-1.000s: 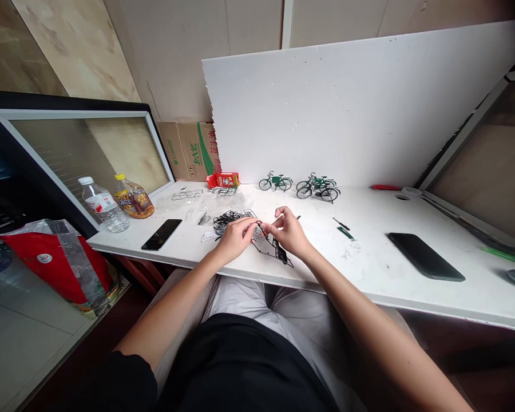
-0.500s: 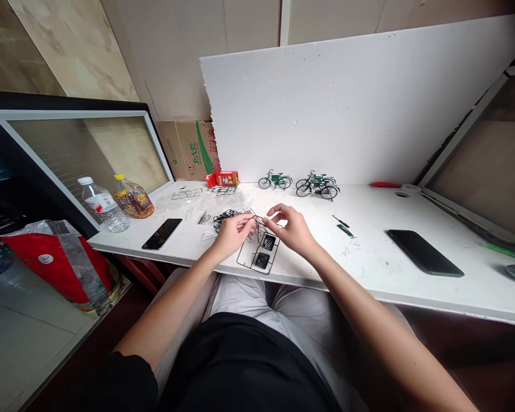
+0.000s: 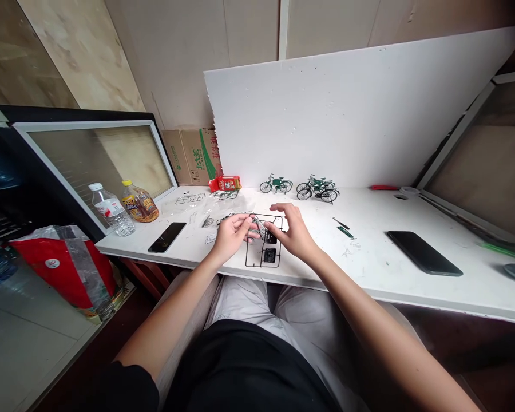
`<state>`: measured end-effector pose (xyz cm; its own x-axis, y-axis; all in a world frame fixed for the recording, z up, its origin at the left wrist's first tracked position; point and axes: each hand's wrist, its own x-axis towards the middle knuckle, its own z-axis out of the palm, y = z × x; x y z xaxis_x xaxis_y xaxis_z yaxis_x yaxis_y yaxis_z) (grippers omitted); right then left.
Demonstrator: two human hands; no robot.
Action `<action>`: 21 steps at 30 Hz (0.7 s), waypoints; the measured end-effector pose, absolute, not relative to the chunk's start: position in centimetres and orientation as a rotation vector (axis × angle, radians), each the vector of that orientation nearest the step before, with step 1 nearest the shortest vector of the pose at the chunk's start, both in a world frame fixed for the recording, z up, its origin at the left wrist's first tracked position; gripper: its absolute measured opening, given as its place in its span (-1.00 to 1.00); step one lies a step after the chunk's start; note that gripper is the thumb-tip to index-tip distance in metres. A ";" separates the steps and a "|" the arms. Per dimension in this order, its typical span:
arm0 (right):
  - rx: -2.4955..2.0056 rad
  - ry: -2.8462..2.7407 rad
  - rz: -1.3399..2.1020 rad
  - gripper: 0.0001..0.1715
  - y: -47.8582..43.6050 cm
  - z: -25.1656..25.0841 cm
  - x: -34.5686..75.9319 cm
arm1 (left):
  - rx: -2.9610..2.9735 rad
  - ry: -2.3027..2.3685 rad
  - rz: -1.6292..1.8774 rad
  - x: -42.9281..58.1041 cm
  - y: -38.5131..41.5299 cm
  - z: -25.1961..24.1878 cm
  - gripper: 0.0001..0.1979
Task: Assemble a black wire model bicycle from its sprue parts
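Note:
A black plastic model-parts frame [image 3: 262, 266] hangs upright between my hands, just above the table's front edge. It carries two dark squarish pieces, the lower of which [image 3: 270, 255] shows fully. My left hand [image 3: 234, 236] is closed on the upper left of the frame, thumb against fingers. My right hand [image 3: 294, 232] is at the upper right, thumb pressed to the parts there and index finger raised apart; its other fingers are partly hidden. Behind my left hand lies a heap of black parts [image 3: 227, 217], mostly covered.
Green and black model bicycles [image 3: 276, 183] stand by the white board [image 3: 347, 114]. A small knife-like tool [image 3: 340, 224] and a green piece [image 3: 345, 232] lie right of my hands. Phones [image 3: 167, 237] lie on both sides; bottles [image 3: 114, 210] stand left, near a small red box [image 3: 229, 183].
The parts frame has swung from a tilt to nearly upright and shifted slightly right. My left fingers have spread a little behind it. The whole view has shifted slightly.

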<state>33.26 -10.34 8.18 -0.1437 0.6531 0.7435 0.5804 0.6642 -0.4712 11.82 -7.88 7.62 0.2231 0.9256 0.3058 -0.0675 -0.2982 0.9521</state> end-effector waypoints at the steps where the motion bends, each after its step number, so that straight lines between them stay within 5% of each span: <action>1: -0.993 -1.779 0.155 -0.54 -10.2 8.0 33.2 | 1.499 0.847 1.271 11.9 -8.0 7.8 -0.46; 13: -1.017 -1.599 0.422 -0.58 -9.7 8.3 33.1 | 1.499 0.799 1.164 12.2 -8.7 8.2 -0.53; 21: -0.996 -1.798 -0.053 -0.80 -11.6 8.9 32.2 | 1.478 0.742 1.195 12.8 -8.9 7.8 -0.50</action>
<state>32.22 -11.64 8.93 -0.1227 0.5984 0.7918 0.6444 0.6548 -0.3950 12.77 -8.92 7.77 0.3095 0.9050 0.2920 -0.1399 -0.2605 0.9553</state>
